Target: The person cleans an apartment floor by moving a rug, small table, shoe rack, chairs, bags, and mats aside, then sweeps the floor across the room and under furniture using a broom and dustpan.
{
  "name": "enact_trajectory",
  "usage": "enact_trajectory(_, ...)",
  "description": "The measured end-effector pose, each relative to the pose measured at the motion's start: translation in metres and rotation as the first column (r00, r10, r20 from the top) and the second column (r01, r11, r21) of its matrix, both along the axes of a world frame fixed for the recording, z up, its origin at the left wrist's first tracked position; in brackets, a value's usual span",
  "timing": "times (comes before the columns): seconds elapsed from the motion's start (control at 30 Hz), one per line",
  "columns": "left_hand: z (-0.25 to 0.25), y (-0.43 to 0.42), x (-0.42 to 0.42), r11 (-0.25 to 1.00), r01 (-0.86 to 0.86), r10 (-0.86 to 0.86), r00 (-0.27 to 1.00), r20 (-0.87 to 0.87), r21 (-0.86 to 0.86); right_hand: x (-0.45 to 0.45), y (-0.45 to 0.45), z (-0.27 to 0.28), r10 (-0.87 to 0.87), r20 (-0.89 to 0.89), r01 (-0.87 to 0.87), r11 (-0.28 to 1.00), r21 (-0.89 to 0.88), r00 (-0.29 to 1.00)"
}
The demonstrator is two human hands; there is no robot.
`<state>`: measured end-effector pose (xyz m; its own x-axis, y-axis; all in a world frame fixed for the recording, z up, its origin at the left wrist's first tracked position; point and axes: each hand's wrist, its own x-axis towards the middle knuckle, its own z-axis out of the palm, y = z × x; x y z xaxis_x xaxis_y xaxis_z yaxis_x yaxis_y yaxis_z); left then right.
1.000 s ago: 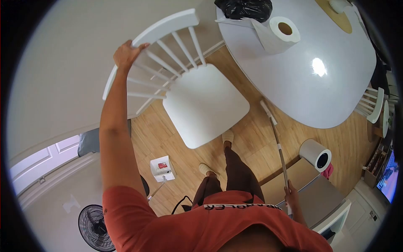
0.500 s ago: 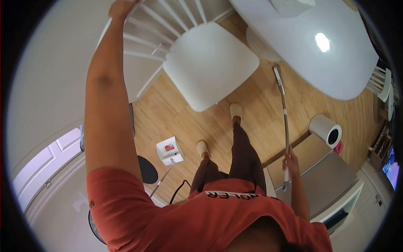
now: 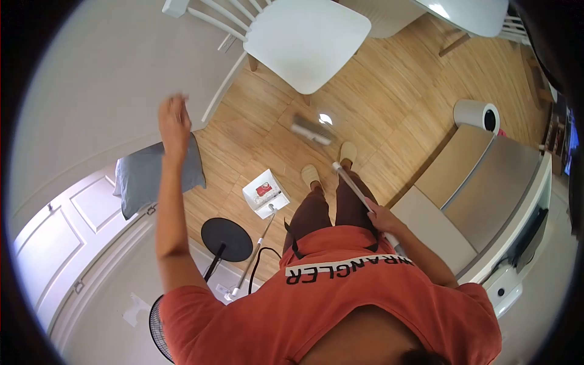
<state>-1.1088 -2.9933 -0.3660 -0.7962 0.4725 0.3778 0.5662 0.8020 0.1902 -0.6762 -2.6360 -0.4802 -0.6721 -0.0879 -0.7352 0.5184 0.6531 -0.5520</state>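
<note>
At far left, a grey cushion is lying on the floor against the wall. Beside it in view, the left hand is hovering with fingers partly curled, apparently for balance; nothing is showing in it, though blur is hiding how far it is closed. The dustpan is resting on the floor near the slippers, probably for easy reach, and is holding a red item. The broom is occupying the space before the feet, its blurred head pointing away from the body, toward the white chair; floor contact is remaining unclear. Its shaft's long axis is slanting from the waist forward and leftward, the head lying crosswise. The right hand is wrapping the shaft well above the head, presumably for leverage.
</note>
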Motion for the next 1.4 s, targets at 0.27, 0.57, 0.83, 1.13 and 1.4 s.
enact_trajectory(0.27, -0.042, -0.057, 0.163, 0.931, -0.326, 0.242, 0.886, 0.395, 0.163, -0.157, -0.047, 0.012, 0.130, 0.147, -0.127, 0.991, -0.032, 0.981)
enact_trajectory(0.57, -0.049, -0.051, 0.246, 0.846, -0.487, 0.260, 0.731, 0.631, 0.216, -0.114, -0.132, -0.075, 0.077, -0.084, -0.073, 0.996, 0.045, 0.994)
enact_trajectory(0.83, -0.030, 0.011, 0.204, 0.919, -0.328, 0.107, 0.740, 0.664, 0.218, -0.002, -0.046, 0.027, -0.260, 0.669, 0.617, 0.694, -0.371, 0.696)
enact_trajectory(1.13, -0.023, 0.121, 0.180, 0.992, 0.059, -0.111, 0.843, 0.526, 0.115, 0.059, 0.073, 0.024, -0.656, 0.754, 0.999, -0.012, -0.045, 0.026)
enact_trajectory(1.4, -0.011, 0.238, 0.185, 0.972, 0.189, -0.235, 0.820, 0.523, 0.140, -0.027, 0.035, -0.052, -0.670, 0.676, 0.813, -0.186, -0.552, 0.305)
